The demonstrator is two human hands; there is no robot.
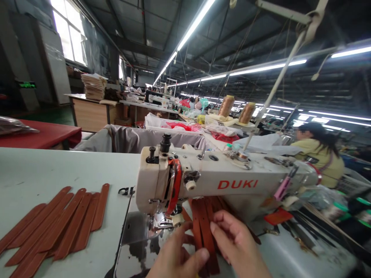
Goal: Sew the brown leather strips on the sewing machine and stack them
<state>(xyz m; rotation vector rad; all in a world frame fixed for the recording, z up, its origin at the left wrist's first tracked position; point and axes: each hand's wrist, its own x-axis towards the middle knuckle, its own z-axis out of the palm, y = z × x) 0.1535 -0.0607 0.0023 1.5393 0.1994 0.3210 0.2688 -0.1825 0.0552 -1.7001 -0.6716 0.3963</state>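
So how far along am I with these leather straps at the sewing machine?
Done: possibly the fanned straps at far left, though no stitching shows. In hand: left hand and right hand pinch a strap bundle beside the presser foot of the DUKI machine. Left: that bundle, seemingly not yet under the foot.

We are counting one sewing machine (232,181) and two thread cones (226,105) behind it. We are seeing about seven brown leather straps (58,224) fanned at left. We are holding one bundle of straps (205,224), too overlapped to count, in two hands: left hand (176,258), right hand (234,247). We are spotting one co-worker (315,150).
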